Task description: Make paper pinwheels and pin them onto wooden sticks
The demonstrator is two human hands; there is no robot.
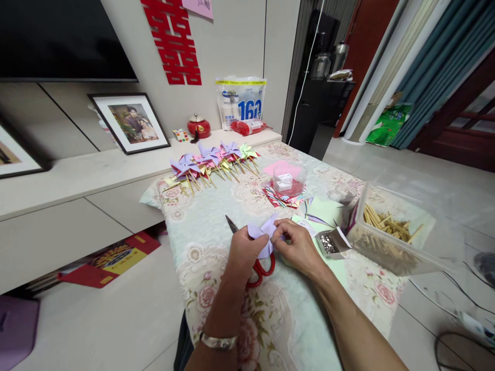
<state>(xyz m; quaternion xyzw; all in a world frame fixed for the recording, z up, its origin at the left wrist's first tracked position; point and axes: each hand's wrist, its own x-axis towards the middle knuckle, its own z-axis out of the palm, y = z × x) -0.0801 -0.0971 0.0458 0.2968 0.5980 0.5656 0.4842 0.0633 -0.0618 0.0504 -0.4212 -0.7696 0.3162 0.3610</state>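
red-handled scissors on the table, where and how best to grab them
Grip the red handle loops, coming from the person's near side: they point back that way, while the dark blade points away to the far left. The left hand and purple paper cover the middle, so the loops seem the easiest hold.

A pale green cloth [185, 221] with pink flowers covers the table [294, 299]. Metal scissors with red handles [273, 264] lie on it. Behind the scissors, to the left, are purple, pink and yellow paper pinwheels [209, 155]; to the right, a colourful paper pile [273, 198]. Right of the scissors are pale green paper [325, 208] and a clear plastic box [373, 247].
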